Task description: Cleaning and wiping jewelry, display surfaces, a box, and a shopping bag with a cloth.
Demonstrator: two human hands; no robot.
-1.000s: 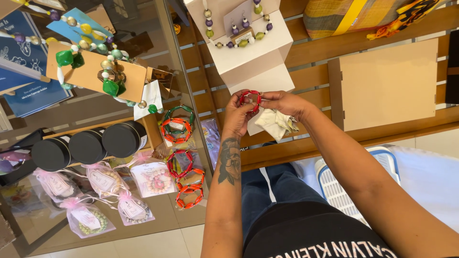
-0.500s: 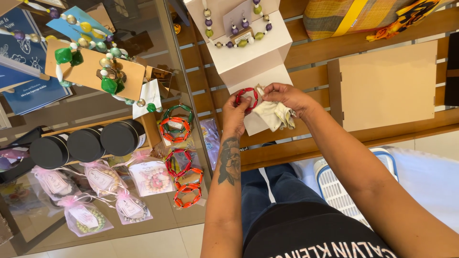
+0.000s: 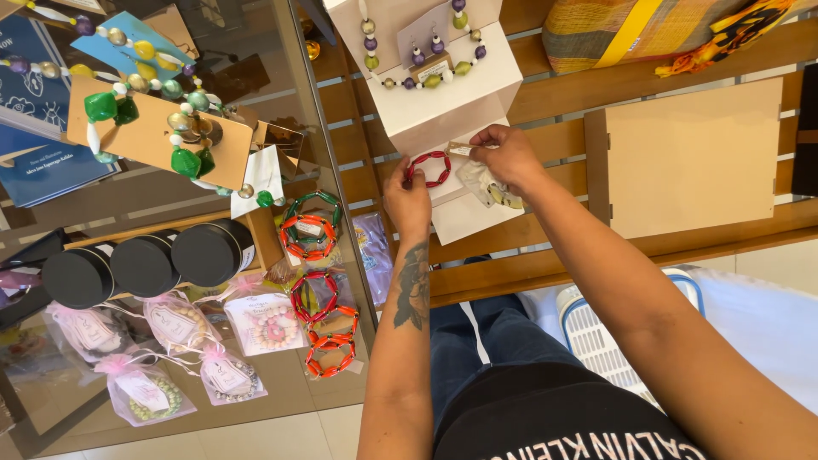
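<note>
A red beaded bracelet (image 3: 429,168) is stretched between both hands over a white box (image 3: 443,102). My left hand (image 3: 407,200) grips its left side. My right hand (image 3: 504,153) pinches the small paper tag at the bracelet's right end and also clutches a crumpled clear plastic bag (image 3: 490,189) under the palm. On top of the white box lies a necklace of purple and green beads (image 3: 424,60) with matching earrings on a card.
A glass display case (image 3: 170,255) on the left holds several red and green bracelets (image 3: 311,281), three black round tins (image 3: 145,264), pink-ribboned bags of jewellery and bead necklaces on cardboard. A flat cardboard box (image 3: 694,153) and striped fabric (image 3: 630,30) lie on wooden slats at right. A white basket (image 3: 596,332) sits below.
Both hands have risen a little toward the white box. The right hand shifted from the bracelet's rim to its tag, pulling the bracelet open between the hands.
</note>
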